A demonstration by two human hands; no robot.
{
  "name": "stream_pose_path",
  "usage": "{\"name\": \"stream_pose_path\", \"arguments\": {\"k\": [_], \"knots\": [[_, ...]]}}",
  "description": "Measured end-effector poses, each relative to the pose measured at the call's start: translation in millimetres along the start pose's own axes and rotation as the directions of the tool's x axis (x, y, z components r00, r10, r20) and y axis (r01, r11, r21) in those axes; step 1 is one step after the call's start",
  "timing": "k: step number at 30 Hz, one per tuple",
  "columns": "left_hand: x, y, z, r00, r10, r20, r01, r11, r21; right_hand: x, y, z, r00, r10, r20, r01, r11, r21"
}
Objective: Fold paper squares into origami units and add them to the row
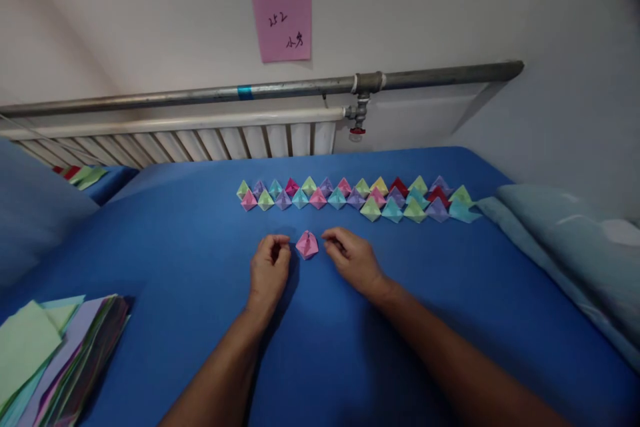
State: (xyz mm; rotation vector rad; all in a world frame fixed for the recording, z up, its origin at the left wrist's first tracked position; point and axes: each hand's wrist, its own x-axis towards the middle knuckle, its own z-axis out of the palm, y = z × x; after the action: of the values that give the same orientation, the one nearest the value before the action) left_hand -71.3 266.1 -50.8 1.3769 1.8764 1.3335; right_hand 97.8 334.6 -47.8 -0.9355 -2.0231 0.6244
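A small pink folded-paper piece [307, 245], pointed at the bottom with layered flaps, sits on the blue-covered surface [200, 240]. Just left of it is my left hand [271, 268], fingers curled in and thumb close to the index finger, apart from the paper. On the other side, my right hand [354, 259] is loosely curled with its fingertips towards the pink piece, also apart from it. I see nothing held in either hand. Beyond them, rows of folded-paper pieces [317, 198] in green, purple, blue, pink, red and yellow stand side by side.
A stack of coloured paper sheets [30, 347] lies at the lower left. Light blue fabric [575, 247] borders the right side. Behind are a white radiator [220, 140], a metal pipe [190, 97] and a pink note [283, 23] on the wall.
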Motion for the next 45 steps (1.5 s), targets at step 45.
{"name": "stream_pose_path", "arguments": {"k": [45], "knots": [[161.9,-88.6,-107.4,0.932,0.070,-0.355,0.025,0.966,0.256,13.1,-7.8,-4.0,0.982,0.181,0.053,-0.182,0.983,0.013]]}}
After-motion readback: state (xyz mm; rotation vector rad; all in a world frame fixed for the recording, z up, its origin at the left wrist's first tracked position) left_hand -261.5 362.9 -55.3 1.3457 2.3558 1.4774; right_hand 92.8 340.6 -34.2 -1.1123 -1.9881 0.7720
